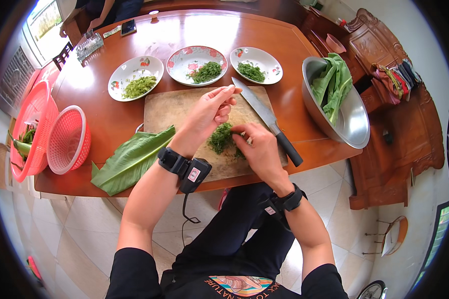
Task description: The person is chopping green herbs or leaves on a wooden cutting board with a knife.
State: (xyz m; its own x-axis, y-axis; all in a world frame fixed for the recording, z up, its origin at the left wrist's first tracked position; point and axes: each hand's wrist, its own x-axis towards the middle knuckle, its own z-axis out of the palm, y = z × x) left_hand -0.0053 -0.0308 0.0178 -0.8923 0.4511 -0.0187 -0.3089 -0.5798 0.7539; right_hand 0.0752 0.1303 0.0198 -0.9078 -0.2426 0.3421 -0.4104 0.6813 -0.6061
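My left hand (pixel 219 106) is raised over a wooden cutting board (pixel 164 108), its fingers curled and the thumb against the index finger. Nothing shows between them. Low on the board, my right hand (pixel 260 149) touches a heap of finely chopped greens (pixel 220 140) with bent fingertips. Whether it pinches any is hidden. A knife (pixel 254 101) with a black handle lies slantwise along the board's right side, its handle past the board's edge. Left of the board, a large green leaf (pixel 134 160) overlaps its corner.
Three plates, a left one (pixel 134 65), a middle one (pixel 176 69) and a right one (pixel 263 58), hold chopped greens. A steel basin (pixel 355 123) with leaves (pixel 333 86) stands right. Two pink baskets, one nearer (pixel 69 149), stand left. A phone (pixel 128 27) and a seated person are beyond.
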